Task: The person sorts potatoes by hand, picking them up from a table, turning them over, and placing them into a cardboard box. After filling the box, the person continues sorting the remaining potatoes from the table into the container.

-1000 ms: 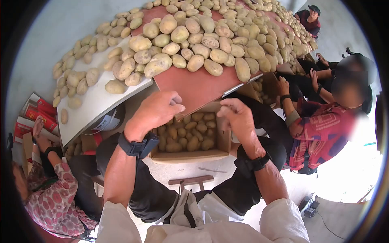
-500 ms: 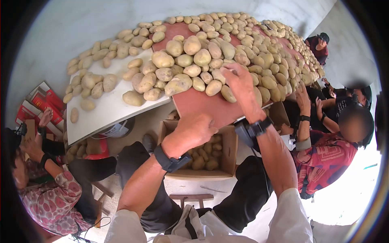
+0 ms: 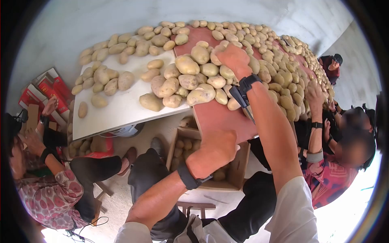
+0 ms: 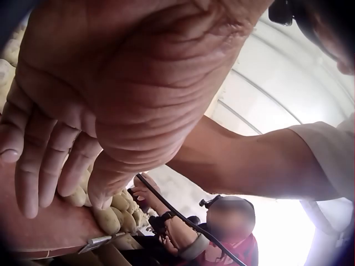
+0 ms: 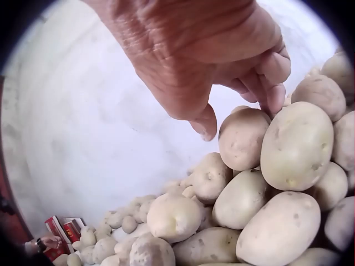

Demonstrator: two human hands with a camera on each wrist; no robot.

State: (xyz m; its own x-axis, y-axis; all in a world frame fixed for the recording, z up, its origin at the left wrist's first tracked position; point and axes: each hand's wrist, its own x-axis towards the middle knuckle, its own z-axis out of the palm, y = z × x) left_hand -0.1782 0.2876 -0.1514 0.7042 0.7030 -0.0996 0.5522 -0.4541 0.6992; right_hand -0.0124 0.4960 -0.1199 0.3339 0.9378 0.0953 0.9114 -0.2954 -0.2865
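Potatoes heaped across a red-and-white tabletop, from ten to two o'clock in the head view
At one o'clock the right hand arches over one potato, fingers loosely bent, thumb apart from it; whether the fingertips touch it is hard to tell. Just off centre, toward five o'clock, the left hand hangs with relaxed, nearly straight fingers, partly covering a box of potatoes at six o'clock
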